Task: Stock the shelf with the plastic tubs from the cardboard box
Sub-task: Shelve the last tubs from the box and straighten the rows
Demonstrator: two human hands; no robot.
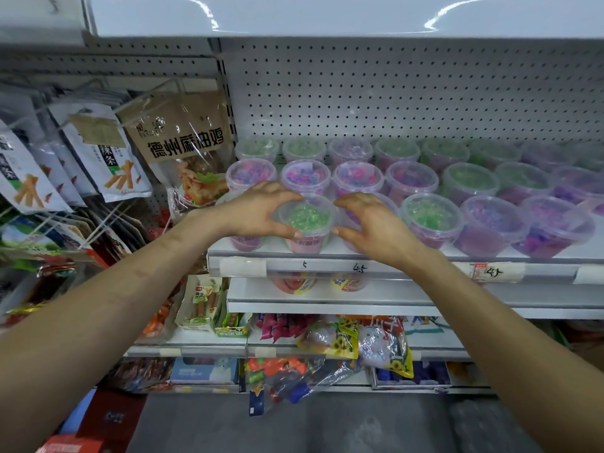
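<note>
A clear plastic tub (306, 220) with green contents and a pink label stands at the front edge of the white shelf (408, 255). My left hand (258, 209) curls round its left side, thumb on the lower front. My right hand (369, 220) cups its right side, with thumb and fingers curved near the rim. Several more tubs with pink, purple and green contents fill the shelf in rows behind and to the right, such as a green one (431, 217). The cardboard box is out of view.
Snack packets (183, 142) hang on hooks to the left of the shelf. A white shelf (327, 14) overhangs above. Lower shelves (327, 302) hold packaged sweets and toys. Price labels run along the shelf's front strip (359, 268). Grey floor lies below.
</note>
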